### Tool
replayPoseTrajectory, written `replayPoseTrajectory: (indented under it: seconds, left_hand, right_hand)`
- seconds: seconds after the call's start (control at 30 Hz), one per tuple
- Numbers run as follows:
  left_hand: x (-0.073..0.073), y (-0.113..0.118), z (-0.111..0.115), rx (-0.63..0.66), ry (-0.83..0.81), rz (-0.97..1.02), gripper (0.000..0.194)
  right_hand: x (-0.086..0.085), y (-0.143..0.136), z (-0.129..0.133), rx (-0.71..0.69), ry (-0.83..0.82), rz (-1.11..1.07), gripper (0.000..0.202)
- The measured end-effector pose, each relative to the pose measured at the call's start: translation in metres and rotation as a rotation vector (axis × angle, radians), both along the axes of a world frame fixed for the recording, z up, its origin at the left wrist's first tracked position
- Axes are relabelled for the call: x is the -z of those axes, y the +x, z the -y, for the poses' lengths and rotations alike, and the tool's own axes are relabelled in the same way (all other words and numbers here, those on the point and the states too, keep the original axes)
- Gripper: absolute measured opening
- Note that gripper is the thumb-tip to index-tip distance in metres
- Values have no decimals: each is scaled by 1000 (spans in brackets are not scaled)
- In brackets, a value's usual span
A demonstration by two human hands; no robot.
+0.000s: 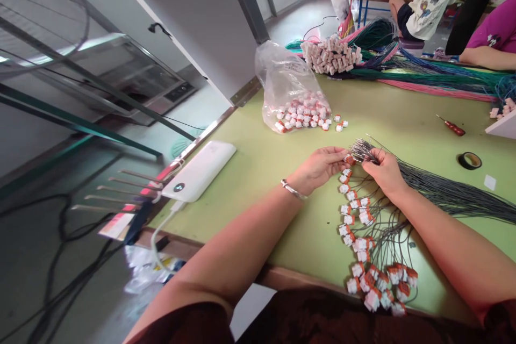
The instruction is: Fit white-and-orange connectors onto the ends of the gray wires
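Note:
My left hand [321, 168], with a bracelet at the wrist, pinches a small orange-and-white connector [349, 159]. Right beside it, my right hand [385, 171] is closed around a bundle of thin dark wires [439, 185], whose bare tips [362, 148] stick out toward the left hand. Whether a wire sits inside the pinched connector I cannot make out. Below both hands, a row of orange-and-white connectors [350, 220] on dark wires runs down the green table [250, 199] to a heap [381, 285] at its front edge.
A clear plastic bag [278, 78] of loose connectors lies toward the back. Behind it are bundled coloured wires [427, 72] with pale connectors [332, 56]. A red-handled awl [453, 128] and black tape [470, 160] lie right; a white power bank [199, 171] left. Other people [494, 32] sit beyond.

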State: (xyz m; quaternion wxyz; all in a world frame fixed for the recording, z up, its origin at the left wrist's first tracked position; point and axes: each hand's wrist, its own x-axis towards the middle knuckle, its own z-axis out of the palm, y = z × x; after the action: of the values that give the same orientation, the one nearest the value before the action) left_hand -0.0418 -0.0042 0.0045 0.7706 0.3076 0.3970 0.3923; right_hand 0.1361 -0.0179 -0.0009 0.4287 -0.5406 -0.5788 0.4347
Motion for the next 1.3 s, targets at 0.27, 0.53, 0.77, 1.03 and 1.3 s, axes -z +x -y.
replayPoseTrajectory:
  seconds: [0.27,0.53,0.77,1.03,1.3]
  left_hand:
    - [4,-1,0,3,25,48,5]
    - [0,-3,2,-2,60,5,4]
    - [0,-6,2,19,79,-13,8]
    - [5,-5,2,33,157,-50,19]
    - [-10,0,7,79,500,-491,24]
  right_hand:
    - [-3,-2,1,-27,-32,-20,11]
    - [0,0,-1,-43,-48,17,12]
    - [1,1,-3,-46,-98,-20,14]
    - [-2,-1,-2,-38,-188,-61,15]
    - [-3,-1,-4,-44,-286,-177,11]
